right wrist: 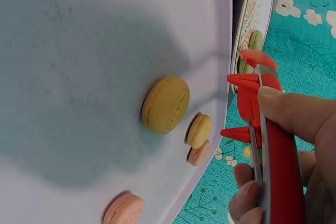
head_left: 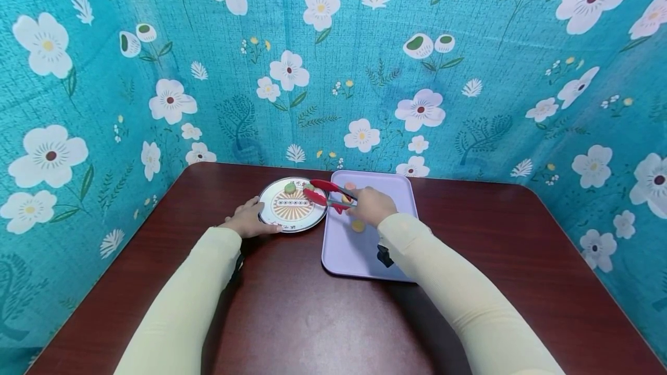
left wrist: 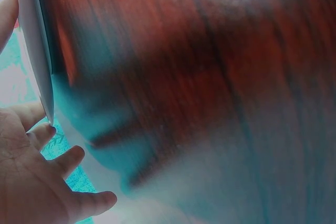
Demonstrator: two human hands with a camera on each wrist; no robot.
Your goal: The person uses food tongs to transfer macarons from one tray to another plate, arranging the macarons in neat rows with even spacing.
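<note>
Booth-like setting: table (head_left: 307, 317), floral cloth walls (head_left: 359, 51).

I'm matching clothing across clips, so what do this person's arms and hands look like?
Both arms wear long, plain cream sleeves: the left sleeve and the right sleeve reach the wrists. A small black item shows under the right wrist. The left hand and right hand wear no gloves.
</note>
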